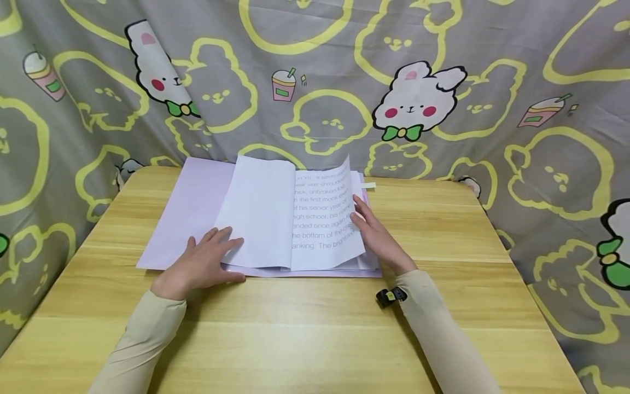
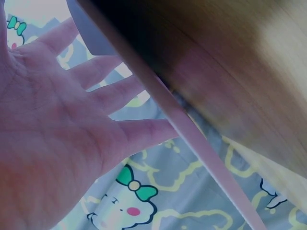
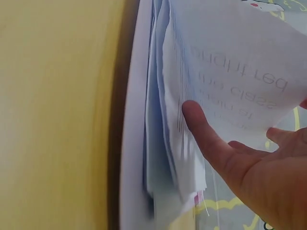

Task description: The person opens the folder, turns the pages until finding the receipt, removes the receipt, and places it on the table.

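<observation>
An open book (image 1: 261, 219) with lilac covers lies on a wooden table (image 1: 315, 328). Its left page is blank white; the right page (image 1: 325, 219) carries printed text and bows upward. My left hand (image 1: 204, 262) lies flat, fingers spread, on the book's lower left corner; the left wrist view shows the open palm (image 2: 53, 139) beside the cover's edge (image 2: 192, 129). My right hand (image 1: 376, 235) rests at the right edge of the page stack, fingers straight. In the right wrist view its thumb (image 3: 204, 134) touches the fanned page edges (image 3: 180, 124) under the raised printed page (image 3: 240, 72).
A grey curtain (image 1: 443, 82) with yellow outlines and cartoon rabbits hangs behind and around the table. A small white tab (image 1: 369, 185) sticks out at the book's top right. A small black device (image 1: 391, 296) sits on my right wrist. Bare wood lies in front of the book.
</observation>
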Available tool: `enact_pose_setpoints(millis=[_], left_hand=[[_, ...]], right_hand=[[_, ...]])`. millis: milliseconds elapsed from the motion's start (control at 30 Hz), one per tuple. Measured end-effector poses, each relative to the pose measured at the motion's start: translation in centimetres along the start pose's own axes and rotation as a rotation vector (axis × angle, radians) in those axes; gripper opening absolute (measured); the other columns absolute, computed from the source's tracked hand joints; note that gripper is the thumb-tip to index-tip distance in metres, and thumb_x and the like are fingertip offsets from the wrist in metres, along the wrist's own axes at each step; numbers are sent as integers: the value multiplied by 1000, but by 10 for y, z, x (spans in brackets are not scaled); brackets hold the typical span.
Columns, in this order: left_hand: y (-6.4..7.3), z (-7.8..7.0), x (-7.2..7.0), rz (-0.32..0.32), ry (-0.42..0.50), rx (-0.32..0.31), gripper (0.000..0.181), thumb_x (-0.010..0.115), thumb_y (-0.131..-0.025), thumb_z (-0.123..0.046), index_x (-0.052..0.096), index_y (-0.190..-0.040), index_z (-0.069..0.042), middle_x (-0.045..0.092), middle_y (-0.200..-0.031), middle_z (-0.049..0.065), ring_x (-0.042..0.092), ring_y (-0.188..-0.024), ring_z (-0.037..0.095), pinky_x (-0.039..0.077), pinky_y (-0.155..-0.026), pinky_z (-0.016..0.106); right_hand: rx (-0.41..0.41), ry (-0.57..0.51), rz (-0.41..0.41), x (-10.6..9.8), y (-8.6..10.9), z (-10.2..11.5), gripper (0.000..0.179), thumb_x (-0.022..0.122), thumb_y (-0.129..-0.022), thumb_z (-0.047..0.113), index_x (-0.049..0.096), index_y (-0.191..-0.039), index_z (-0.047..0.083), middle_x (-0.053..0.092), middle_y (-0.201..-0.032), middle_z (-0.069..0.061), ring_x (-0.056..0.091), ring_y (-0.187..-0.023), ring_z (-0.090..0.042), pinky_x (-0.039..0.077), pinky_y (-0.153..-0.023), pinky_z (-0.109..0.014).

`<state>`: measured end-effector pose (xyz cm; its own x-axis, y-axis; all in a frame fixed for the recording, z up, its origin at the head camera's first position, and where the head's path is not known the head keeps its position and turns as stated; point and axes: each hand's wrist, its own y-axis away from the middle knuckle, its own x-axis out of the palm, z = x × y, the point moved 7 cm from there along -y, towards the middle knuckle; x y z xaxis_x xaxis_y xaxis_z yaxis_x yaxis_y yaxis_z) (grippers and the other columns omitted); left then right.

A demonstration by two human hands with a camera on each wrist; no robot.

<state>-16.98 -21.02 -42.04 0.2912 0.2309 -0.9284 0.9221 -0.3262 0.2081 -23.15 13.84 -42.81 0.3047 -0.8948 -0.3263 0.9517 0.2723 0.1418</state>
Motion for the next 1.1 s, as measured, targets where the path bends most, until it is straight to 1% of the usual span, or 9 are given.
enact_pose_setpoints(millis=[100,167,300,400,500,600,800,933,1100], left_hand=[[0,0,0,1,1,0,88,83,-79,-55,53,-149,-11,33,-161,26,24,-147,56,12,-105,86],[0,0,-1,0,1,0,88,83,-79,-55,53,-149,-11,33,-161,26,24,-147,56,12,-105,86],[0,0,-1,0,4,2,89,83,-79,-56,53,-149,-11,33,-162,26,24,-147,56,12,-105,86],[0,0,0,1,6,3,89,83,-78,-56,53,-149,-11,33,-162,26,24,-147,56,12,-105,86],[0,0,0,1,6,3,89,83,-78,-55,53,-149,-11,33,-162,26,24,-147,56,12,-105,86],[0,0,0,1,1,1,89,83,-78,-55,53,-149,-11,33,-161,26,25,-147,56,12,-105,86],[-1,1,1,-1,-3,-2,88,84,-78,-55,53,-149,-12,33,-161,26,25,-147,56,12,-105,86],[-1,1,1,-4,-2,-1,89,84,-78,-55,53,-149,-12,33,-161,26,24,-147,56,12,-105,87],[0,1,0,-5,-2,5,89,84,-78,-55,53,-150,-12,33,-161,25,25,-147,56,12,-105,87]], right_hand=[[-5,-9,3,6,-2,3,63,43,-109,41,16,-165,32,18,-171,-8,34,-149,-40,44,-107,-58],[-5,-5,15,10,-4,4,63,44,-109,41,16,-165,33,17,-171,-5,39,-146,-40,50,-101,-57],[-5,-5,31,18,-7,6,65,49,-107,43,18,-164,37,14,-172,2,43,-144,-38,50,-103,-56],[-18,15,33,23,-9,8,66,50,-106,45,19,-164,38,13,-172,3,45,-143,-36,54,-100,-51],[-27,40,27,28,-11,11,67,52,-106,47,19,-164,38,16,-171,0,47,-142,-35,57,-96,-48],[-23,61,21,33,-13,13,69,54,-105,46,19,-164,38,18,-170,-4,47,-142,-37,55,-97,-50],[-8,125,1,43,-17,18,75,59,-101,45,19,-164,35,17,-170,-6,41,-145,-42,45,-109,-55],[-23,167,8,50,-19,22,79,61,-100,46,19,-165,30,16,-171,-5,38,-148,-37,41,-114,-53],[-41,209,9,56,-20,27,83,61,-98,52,20,-165,24,16,-171,-5,31,-152,-30,35,-119,-52]])
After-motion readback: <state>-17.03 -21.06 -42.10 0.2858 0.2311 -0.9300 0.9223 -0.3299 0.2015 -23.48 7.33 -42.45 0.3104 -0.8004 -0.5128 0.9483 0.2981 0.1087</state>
